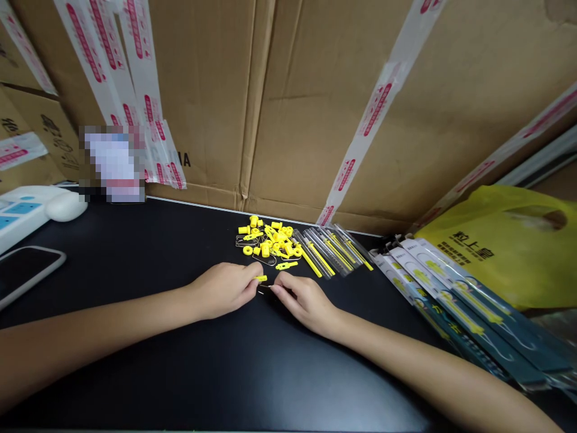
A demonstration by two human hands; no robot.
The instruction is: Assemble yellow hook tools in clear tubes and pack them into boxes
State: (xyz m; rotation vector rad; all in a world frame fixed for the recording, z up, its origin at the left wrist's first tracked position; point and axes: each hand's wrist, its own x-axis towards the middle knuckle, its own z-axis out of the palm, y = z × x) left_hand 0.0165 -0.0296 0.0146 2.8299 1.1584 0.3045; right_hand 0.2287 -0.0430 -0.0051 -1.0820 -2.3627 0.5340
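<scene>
My left hand (228, 290) is closed, pinching a small yellow plastic piece (261, 278) whose end sticks out past the fingertips. Facing it, my right hand (306, 300) pinches a thin metal wire piece (265, 287) that reaches into the gap between the hands. Whether the wire touches the yellow piece I cannot tell. Just beyond the hands lies a loose pile of yellow plastic parts (270, 240), with bent wire springs (265, 259) among them. Right of the pile, several clear tubes with yellow sticks (333, 249) rest side by side.
Packaged items on printed cards (460, 294) are stacked at the right, by a yellow plastic bag (509, 246). A phone (29, 270) and a white power strip (27, 210) lie at the left. Taped cardboard boxes (306, 120) wall off the back of the black table (252, 373).
</scene>
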